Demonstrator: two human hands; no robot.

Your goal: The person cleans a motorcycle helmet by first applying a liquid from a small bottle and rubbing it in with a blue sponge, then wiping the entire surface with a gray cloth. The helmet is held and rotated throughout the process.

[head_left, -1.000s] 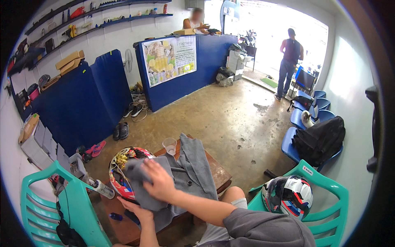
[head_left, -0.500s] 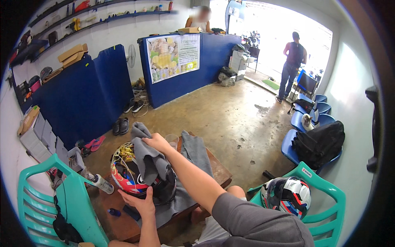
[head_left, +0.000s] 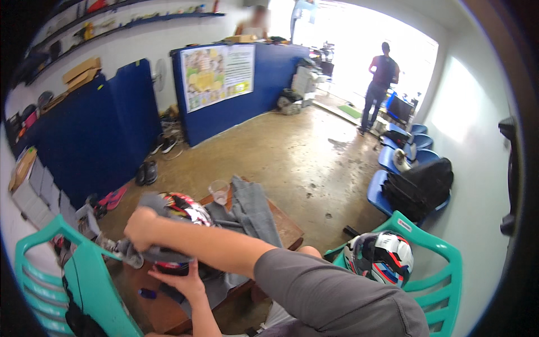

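A glossy full-face motorcycle helmet [head_left: 188, 206] in red, white and black sits on the low brown wooden table. My right hand [head_left: 140, 229], closed on a grey cloth [head_left: 152, 202], presses against the helmet's left side; the right forearm crosses in front and hides much of the shell. Under the helmet's near edge, my left hand [head_left: 182, 281] steadies it, thumb up and fingers stretched beneath. Another grey cloth [head_left: 255, 210] lies spread over the table, partly below the helmet. Close by stand a clear plastic cup [head_left: 219, 192] and a small dark blue bottle [head_left: 147, 293].
A pale bottle [head_left: 132, 255] is at the table's left edge. Green plastic chairs flank me; a white patterned helmet [head_left: 382, 255] rests on the right one. Blue seats hold a black backpack [head_left: 421, 188] and a cat [head_left: 401, 160]. A person [head_left: 383, 84] stands near the doorway.
My right hand has swept left and down over the helmet with the cloth. The helmet has turned, showing a different side. The whole view has shifted slightly.
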